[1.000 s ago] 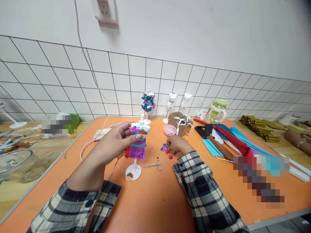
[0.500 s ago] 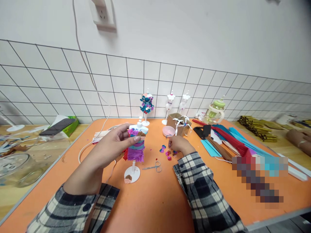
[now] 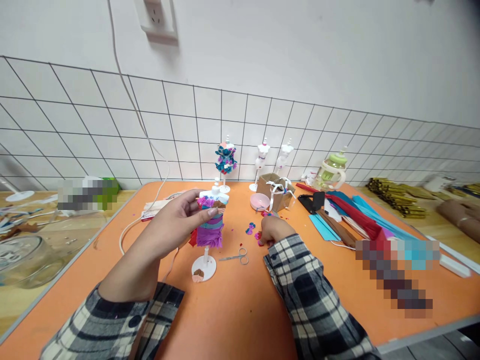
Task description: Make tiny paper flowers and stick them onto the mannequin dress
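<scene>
My left hand (image 3: 180, 217) is wrapped round the upper body of a small white mannequin (image 3: 210, 236), thumb across its front. The mannequin stands upright, dressed in purple and blue crepe paper with pink and brown petals at the chest. A brown and peach paper piece (image 3: 197, 275) lies on its round base. My right hand (image 3: 275, 230) is down on the table, fingers curled together among small paper flowers; its fingertips are partly hidden, and I cannot make out what they hold. Beside it lies a blue and purple paper flower (image 3: 250, 228). Small scissors (image 3: 236, 257) rest between the hands.
Behind are a mannequin with teal flowers (image 3: 226, 160), two plainer white mannequins, a pink bowl (image 3: 260, 202) and a cardboard box (image 3: 270, 186) with white ribbons. Rolled crepe paper (image 3: 356, 215) and a green-lidded bottle (image 3: 332, 170) are at right. A white cable (image 3: 129, 235) runs at left.
My right hand has shifted a little nearer to me, from beside the bowl down onto the small paper flowers. My left hand keeps its hold on the mannequin.
</scene>
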